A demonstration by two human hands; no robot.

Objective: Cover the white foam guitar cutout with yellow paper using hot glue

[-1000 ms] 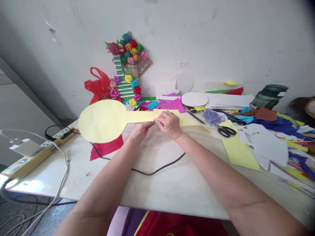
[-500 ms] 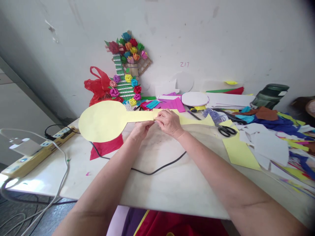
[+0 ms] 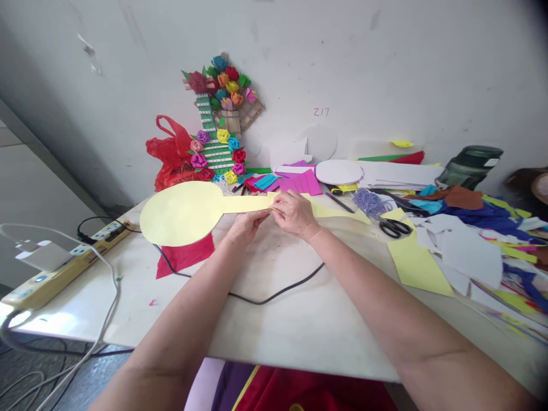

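Observation:
A pale yellow paper cutout (image 3: 182,212) with a rounded body and a long narrow neck is held up over the table. My left hand (image 3: 248,225) pinches the lower edge of its neck from below. Close beside it, my right hand (image 3: 295,214) grips the neck's right end, with its fingertips touching those of the left. What lies between the fingertips is partly hidden. A thin yellow strip of paper (image 3: 338,212) extends to the right from behind my right hand. Under the rounded body lies a piece of red paper (image 3: 186,258).
Black-handled scissors (image 3: 394,228) lie on a yellow sheet (image 3: 417,268) at right, beside paper scraps (image 3: 468,245). A power strip (image 3: 85,262) lines the left edge. A black cable (image 3: 274,298) crosses the table (image 3: 299,337). Paper-flower crafts (image 3: 218,134) and a red bag (image 3: 171,151) stand at the back.
The rounded body of the yellow cutout has tilted, its top edge dropping slightly, and shifted a little right. The yellow strip at right has dipped slightly. Both hands keep nearly the same place.

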